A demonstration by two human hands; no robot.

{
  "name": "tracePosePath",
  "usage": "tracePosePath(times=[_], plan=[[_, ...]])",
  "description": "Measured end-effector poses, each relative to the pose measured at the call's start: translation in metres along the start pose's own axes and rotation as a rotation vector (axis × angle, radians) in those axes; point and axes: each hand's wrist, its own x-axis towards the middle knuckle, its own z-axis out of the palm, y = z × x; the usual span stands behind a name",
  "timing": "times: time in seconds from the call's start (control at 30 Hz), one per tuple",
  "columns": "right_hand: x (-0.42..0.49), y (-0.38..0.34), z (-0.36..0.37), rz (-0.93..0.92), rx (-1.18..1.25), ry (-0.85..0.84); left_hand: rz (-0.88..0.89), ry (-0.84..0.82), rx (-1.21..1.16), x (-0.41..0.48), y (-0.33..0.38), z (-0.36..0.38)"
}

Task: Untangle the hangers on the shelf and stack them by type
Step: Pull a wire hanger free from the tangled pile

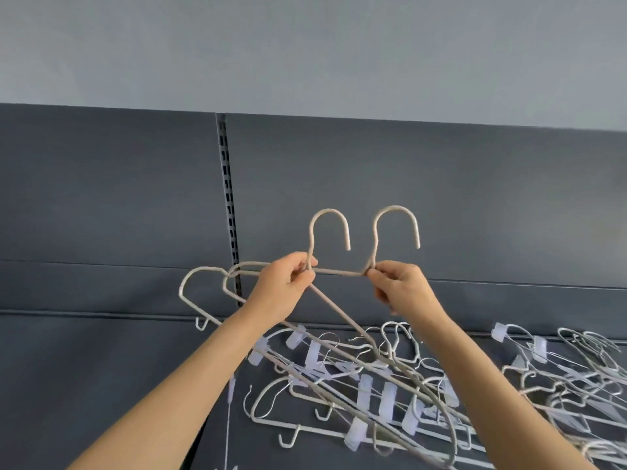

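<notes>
Your left hand (283,288) pinches one beige thick-wire hanger (329,210) at its neck, your right hand (402,288) pinches a second beige hanger (395,207) likewise; both are held upright above the tangled white clip hangers (386,401) on the dark grey shelf (101,385)

Two beige hangers (339,271) upright, hooks up, side by side; white clip hangers (386,401) tangled below.

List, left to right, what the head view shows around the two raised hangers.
Slotted dark metal upright → left hand → left beige hanger hook → right hand → far-right tangle of white clip hangers. The right hook overlaps the right hand, so omitted.
</notes>
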Motion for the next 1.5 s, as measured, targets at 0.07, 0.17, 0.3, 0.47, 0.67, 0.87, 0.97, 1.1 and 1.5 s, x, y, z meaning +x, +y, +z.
tracePosePath(times=[0.07, 0.17, 0.3, 0.47, 0.67, 0.87, 0.97, 1.1, 1.5], plan=[[-0.003, -0.005, 0.01, 0.011, 0.03, -0.056, 0.008, 0.014, 0.003, -0.001, 0.009, 0.008], [-0.004, -0.008, 0.02, 0.048, 0.059, -0.117, 0.009, 0.044, 0.026, 0.0, 0.014, 0.018], [-0.004, -0.004, 0.024, 0.035, 0.033, -0.17, 0.002, 0.057, 0.073, 0.005, 0.014, 0.027], [-0.009, 0.002, 0.032, -0.084, -0.145, -0.114, 0.018, 0.01, 0.074, 0.001, 0.016, 0.03], [-0.008, 0.03, 0.025, -0.081, -0.082, -0.067, -0.217, 0.227, 0.162, -0.052, -0.053, 0.002], [-0.003, 0.046, 0.032, -0.066, 0.008, -0.076, -0.505, 0.006, 0.291, -0.106, -0.126, 0.026], [-0.002, 0.049, 0.036, -0.053, 0.001, -0.085, -0.445, 0.029, 0.253, -0.105, -0.128, 0.038], [-0.001, 0.047, 0.041, -0.042, 0.007, -0.099, -0.294, -0.009, 0.393, -0.089, -0.121, 0.047], [0.008, 0.034, 0.05, 0.056, 0.145, -0.124, -0.148, -0.162, 0.5, -0.081, -0.113, 0.023]])
